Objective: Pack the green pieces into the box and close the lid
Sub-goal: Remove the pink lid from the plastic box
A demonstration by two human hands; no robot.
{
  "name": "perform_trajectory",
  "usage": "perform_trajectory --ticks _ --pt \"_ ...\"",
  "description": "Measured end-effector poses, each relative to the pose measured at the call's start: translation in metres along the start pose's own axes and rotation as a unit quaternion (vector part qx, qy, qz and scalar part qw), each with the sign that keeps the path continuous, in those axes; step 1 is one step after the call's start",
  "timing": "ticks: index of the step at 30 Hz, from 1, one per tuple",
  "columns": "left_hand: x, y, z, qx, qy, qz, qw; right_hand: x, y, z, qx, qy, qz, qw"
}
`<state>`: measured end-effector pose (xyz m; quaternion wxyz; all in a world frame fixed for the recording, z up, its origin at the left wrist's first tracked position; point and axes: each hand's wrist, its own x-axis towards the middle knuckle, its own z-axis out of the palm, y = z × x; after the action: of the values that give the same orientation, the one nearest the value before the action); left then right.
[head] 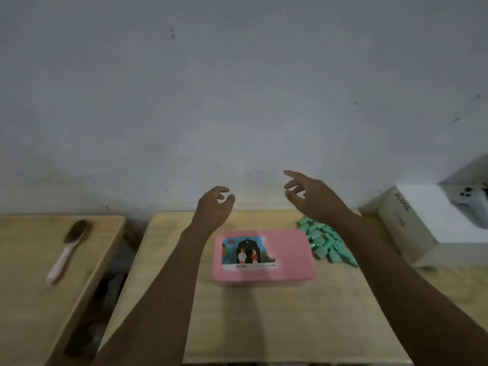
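Note:
A pink box lies flat on the wooden table, its lid down and a picture label on top. Right of it, touching its far right corner, is a heap of several small green pieces. My left hand hovers above the table beyond the box's left end, fingers loosely curled and holding nothing. Raised beyond the box's right end, my right hand has its fingers spread and is empty. My right forearm crosses over part of the green heap.
A white carton marked with handwriting stands at the table's right edge, a white device on top. A second wooden table at the left carries a brush with a pink handle. A dark gap separates the tables. A grey wall rises behind.

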<state>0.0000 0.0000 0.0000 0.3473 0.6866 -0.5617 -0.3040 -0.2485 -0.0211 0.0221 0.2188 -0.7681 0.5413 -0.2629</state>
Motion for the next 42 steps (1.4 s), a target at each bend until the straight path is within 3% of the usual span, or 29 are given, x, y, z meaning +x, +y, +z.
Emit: perform_trajectory --ticks 6,9,13,18,25,31,42 --pt "-0.056 -0.08 0.064 0.027 -0.008 -0.238 0.971 -0.058 0.057 0.05 -0.083 -0.157 0.1 0.979" --pt "-0.073 -0.105 0.084 0.022 0.017 -0.283 0.959 -0.078 0.081 0.066 -0.111 -0.23 0.122 0.959" --pt "-0.091 -0.111 0.093 0.0 0.054 -0.258 0.965 -0.095 0.1 0.082 -0.166 -0.3 0.049 0.938" --pt "-0.094 -0.116 0.098 -0.046 0.091 -0.252 0.962 -0.089 0.109 0.076 -0.33 -0.278 -0.069 0.899" --pt "-0.097 -0.124 0.1 -0.18 0.111 -0.249 0.945 -0.074 0.094 0.084 -0.428 -0.329 -0.106 0.835" --pt "-0.098 -0.134 0.098 -0.208 0.101 -0.241 0.942 -0.071 0.084 0.091 -0.454 -0.339 -0.1 0.818" --pt "-0.099 -0.152 0.1 -0.205 0.091 -0.212 0.951 -0.056 0.087 0.084 -0.41 -0.379 -0.121 0.82"
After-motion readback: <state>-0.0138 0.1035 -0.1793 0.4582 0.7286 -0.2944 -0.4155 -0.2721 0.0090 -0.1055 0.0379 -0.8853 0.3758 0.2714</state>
